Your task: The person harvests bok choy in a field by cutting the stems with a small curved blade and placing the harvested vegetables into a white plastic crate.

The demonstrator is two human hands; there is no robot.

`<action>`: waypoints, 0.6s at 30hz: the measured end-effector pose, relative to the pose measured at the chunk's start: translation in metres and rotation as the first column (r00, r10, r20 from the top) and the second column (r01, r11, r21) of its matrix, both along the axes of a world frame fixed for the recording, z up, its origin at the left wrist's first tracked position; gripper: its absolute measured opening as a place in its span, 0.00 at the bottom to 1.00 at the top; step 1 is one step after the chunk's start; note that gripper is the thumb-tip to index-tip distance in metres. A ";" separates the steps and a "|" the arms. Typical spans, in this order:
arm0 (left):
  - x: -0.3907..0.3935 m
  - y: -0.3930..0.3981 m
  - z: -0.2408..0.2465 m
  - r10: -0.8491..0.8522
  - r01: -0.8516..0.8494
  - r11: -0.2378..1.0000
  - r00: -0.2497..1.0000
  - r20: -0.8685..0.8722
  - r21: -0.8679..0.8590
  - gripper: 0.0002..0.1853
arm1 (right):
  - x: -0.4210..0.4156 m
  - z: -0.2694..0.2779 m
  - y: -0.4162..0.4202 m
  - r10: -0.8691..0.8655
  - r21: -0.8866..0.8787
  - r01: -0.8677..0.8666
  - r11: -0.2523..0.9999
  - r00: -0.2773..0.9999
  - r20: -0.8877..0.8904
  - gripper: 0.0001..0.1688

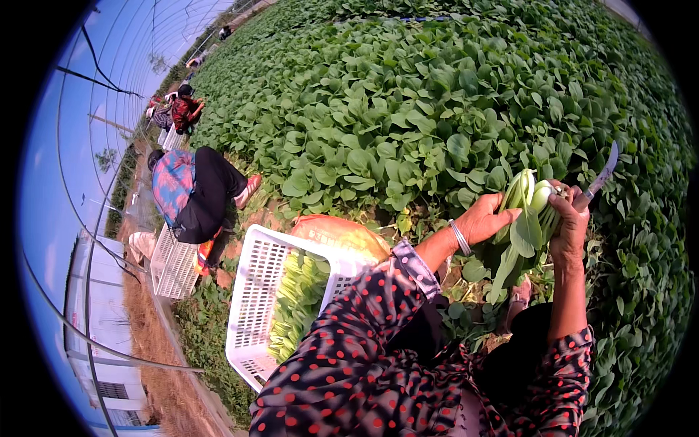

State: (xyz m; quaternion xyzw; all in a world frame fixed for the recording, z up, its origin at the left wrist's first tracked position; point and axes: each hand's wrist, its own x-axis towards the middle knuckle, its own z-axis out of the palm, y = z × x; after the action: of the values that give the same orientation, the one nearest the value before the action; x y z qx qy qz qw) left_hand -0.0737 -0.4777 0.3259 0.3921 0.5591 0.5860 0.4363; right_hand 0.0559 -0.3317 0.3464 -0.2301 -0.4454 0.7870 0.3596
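Note:
Between my hands is a bunch of leafy greens (525,218) with pale stems, held stem ends up and leaves hanging down. My left hand (483,219), with silver bangles at the wrist, grips its left side. My right hand (569,221) holds the other side at the stem ends and also the handle of a knife (602,173), whose curved blade points up and away from the bunch. To the left of my left arm stands a white plastic crate (256,289) with cut greens (297,300) lying in it, partly hidden by my sleeve.
An orange sack (341,236) lies behind the crate. Dense rows of leafy greens (415,109) spread ahead and to the right. A bent-over co-worker (188,188) is at the left beside another white crate (173,265). More people (183,109) crouch along the bed's edge farther off.

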 end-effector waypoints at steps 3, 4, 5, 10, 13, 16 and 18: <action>0.002 -0.006 0.015 -0.130 0.089 0.985 0.947 0.293 0.147 0.30 | -0.005 -0.001 -0.014 0.065 -0.008 -0.065 0.998 0.997 -0.052 0.18; 0.001 -0.007 0.018 -0.207 0.111 0.966 0.869 0.449 0.232 0.33 | -0.006 0.001 -0.017 0.083 -0.021 -0.084 0.996 0.994 -0.073 0.18; -0.008 -0.011 0.005 -0.222 0.197 0.975 0.839 0.497 0.102 0.37 | -0.006 0.003 -0.019 0.100 -0.033 -0.103 0.994 0.991 -0.094 0.18; 0.014 0.001 0.021 -0.162 0.144 0.972 0.983 0.083 0.184 0.51 | -0.004 -0.002 -0.020 0.115 -0.034 -0.118 0.992 0.990 -0.083 0.18; 0.010 0.007 -0.010 -0.112 0.112 0.989 0.994 -0.012 0.093 0.46 | -0.005 0.000 -0.023 0.129 -0.042 -0.133 0.990 0.988 -0.090 0.18; 0.011 0.012 -0.016 -0.092 0.092 0.996 0.993 -0.072 -0.007 0.45 | -0.003 0.003 -0.023 0.120 -0.066 -0.127 0.990 0.988 -0.095 0.17; 0.014 0.015 -0.011 -0.073 0.073 0.997 0.992 -0.099 -0.004 0.44 | -0.001 0.005 -0.024 0.111 -0.072 -0.117 0.991 0.990 -0.083 0.17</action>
State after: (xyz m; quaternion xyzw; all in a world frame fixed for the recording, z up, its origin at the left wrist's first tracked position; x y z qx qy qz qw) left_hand -0.0596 -0.4624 0.3145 0.4406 0.5654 0.5494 0.4293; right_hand 0.0546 -0.3553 0.3516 -0.1867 -0.4127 0.8313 0.3222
